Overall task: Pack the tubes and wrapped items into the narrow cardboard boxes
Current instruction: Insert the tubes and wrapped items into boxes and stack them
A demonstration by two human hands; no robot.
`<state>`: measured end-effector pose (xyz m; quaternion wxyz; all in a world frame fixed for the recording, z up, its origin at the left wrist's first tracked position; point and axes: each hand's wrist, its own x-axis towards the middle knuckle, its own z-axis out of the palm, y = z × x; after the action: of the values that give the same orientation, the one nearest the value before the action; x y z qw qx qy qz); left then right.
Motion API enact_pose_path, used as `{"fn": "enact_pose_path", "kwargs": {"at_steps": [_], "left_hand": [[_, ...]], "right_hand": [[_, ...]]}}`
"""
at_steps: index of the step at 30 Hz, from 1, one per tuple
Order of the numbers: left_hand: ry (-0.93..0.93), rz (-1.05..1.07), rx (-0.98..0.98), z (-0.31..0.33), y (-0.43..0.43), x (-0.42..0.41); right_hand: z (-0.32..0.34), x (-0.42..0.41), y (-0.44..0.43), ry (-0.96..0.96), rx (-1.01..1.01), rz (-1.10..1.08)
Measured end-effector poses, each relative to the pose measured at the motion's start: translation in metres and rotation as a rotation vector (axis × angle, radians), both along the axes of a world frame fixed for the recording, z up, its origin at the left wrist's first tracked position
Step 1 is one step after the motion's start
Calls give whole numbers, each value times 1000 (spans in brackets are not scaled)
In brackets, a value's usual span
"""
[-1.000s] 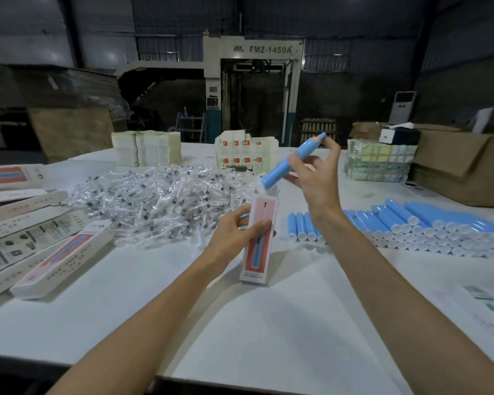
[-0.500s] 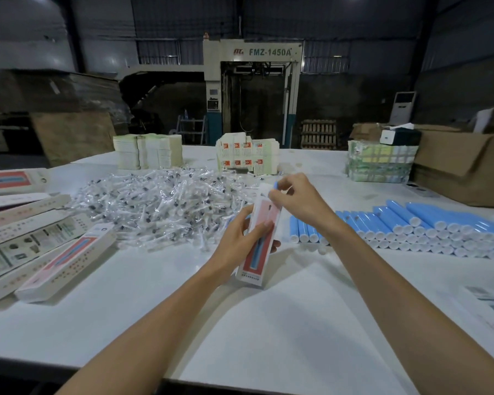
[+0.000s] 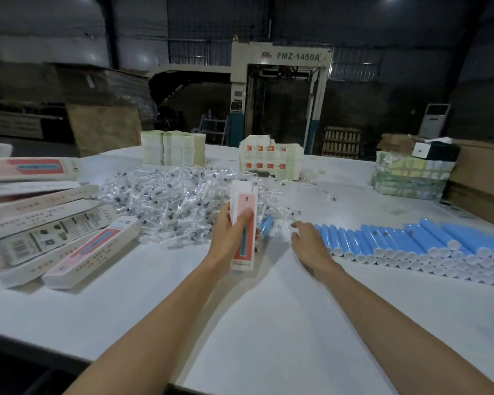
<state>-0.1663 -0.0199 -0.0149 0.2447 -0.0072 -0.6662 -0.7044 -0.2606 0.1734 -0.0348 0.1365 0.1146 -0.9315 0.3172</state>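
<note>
Head view: a person works at a white table [image 3: 268, 323], both forearms stretched forward.
Left hand [image 3: 227, 233]: fingers and thumb are curled round the narrow box [image 3: 243, 223], gripping it about mid-length.
Narrow box: it is held upright just in front of the wrapped items, with the top flap standing open.
Right hand [image 3: 308, 242]: low over the table with the fingers spread and relaxed, holding nothing, between the wrapped items and the blue tubes.
Blue tubes [image 3: 411, 243]: a long row lies on the right, unpacked; one tube [image 3: 266, 227] lies just beside the held box.
Wrapped items [image 3: 169, 201]: a large loose heap lies mid-table, touching nothing in hand.
Finished boxes [image 3: 89, 252]: several lie stacked on the left.
Progress: early, in my judgement. A few boxes are filled, while most tubes and wrapped items remain. This box probably still needs a wrapped item and its flap closed.
Change: half a second ago the right hand was pinching at the box's mouth, pushing a tube in. It has since let go and dropped toward the table, and the box stands higher and straighter.
</note>
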Motion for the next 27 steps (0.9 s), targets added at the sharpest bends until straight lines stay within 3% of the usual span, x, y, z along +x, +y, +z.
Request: {"fn": "enact_pose_path", "kwargs": {"at_steps": [4,8,16,18,22,27], "left_hand": [[-2,15,-15,0,-1,-1],[-29,-43,-22,-1,2,-2],[-34,-148,6,2,7,3],[-50,-196,15,4,11,5],[-43,-232,-46,5,22,11],[-30,-260,-116,6,40,19]], "right_hand": [[-10,-12,-20,53,300,-49],[-12,-15,-27,173,459,-92],[9,5,-23,290,444,-164],[25,14,-6,301,314,-151],[69,41,31,324,-198,-43],[118,73,43,311,-749,307]]}}
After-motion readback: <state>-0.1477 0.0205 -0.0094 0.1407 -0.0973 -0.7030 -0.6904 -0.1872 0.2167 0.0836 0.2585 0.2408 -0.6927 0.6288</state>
